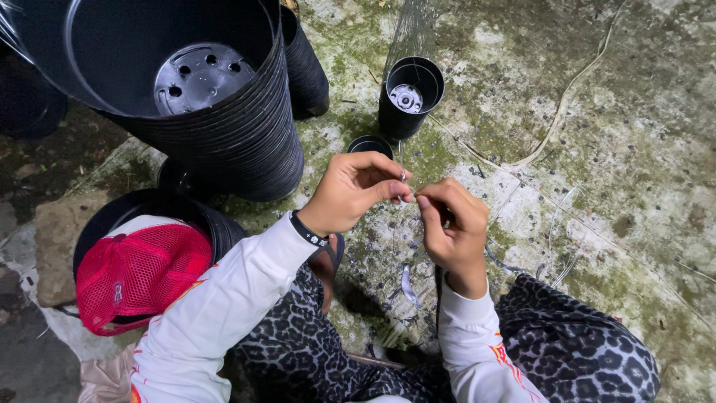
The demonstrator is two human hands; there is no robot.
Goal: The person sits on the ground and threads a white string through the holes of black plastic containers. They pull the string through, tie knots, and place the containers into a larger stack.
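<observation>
1. at the middle of the view, above a mossy, stained concrete floor (634,149), the left hand (354,192) and the right hand (450,224) meet fingertip to fingertip.
2. the left hand is curled narrow, thumb and forefinger pinched on a thin clear plastic string (403,176) that runs up from the fingers.
3. the right hand is likewise closed narrow, its fingertips pinching the same string just beside the left thumb; the two hands nearly touch.
4. a dark band sits on the left wrist, and both arms wear white long sleeves (224,298) over leopard-print trousers (574,351).
5. straight beyond the hands stands a small black plastic plant pot (410,97), upright, with a holed base showing inside; the rim of a second small black pot (370,144) shows just above the left hand.
6. at the upper left lies a tall nested stack of large black plastic pots (224,112), tilted toward the camera, its holed bottom visible.
7. at the lower left a red mesh cap (138,272) rests in another stack of black pots (216,224).
8. thin loose strands (567,97) lie across the floor to the right.
</observation>
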